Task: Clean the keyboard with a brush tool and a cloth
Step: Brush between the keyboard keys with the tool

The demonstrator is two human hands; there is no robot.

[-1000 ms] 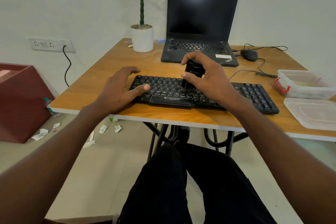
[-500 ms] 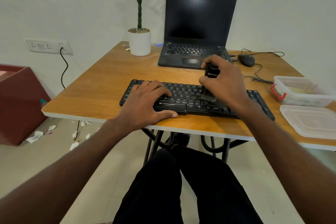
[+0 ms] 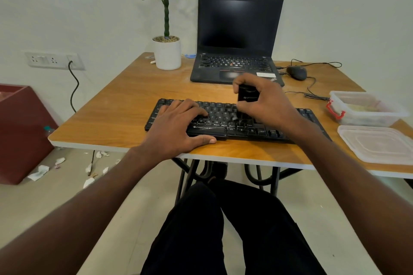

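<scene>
A black keyboard [image 3: 225, 128] lies near the front edge of the wooden table [image 3: 125, 116]. My left hand [image 3: 178, 127] rests flat on the keyboard's left half, fingers spread over the keys and thumb along its front edge. My right hand [image 3: 266, 100] grips a black brush tool [image 3: 247, 96] upright over the keyboard's middle, with its bristle end down on the keys. No cloth is in view.
An open black laptop [image 3: 237, 40] stands behind the keyboard, with a potted plant [image 3: 167, 51] to its left and a wired mouse [image 3: 296, 72] to its right. A clear plastic box [image 3: 366, 107] and its lid [image 3: 380, 144] sit at the right. Paper scraps litter the floor at left.
My left hand moved from the keyboard's left end onto its left half. My right hand moved the brush to the right across the keys and then back a little toward the middle.
</scene>
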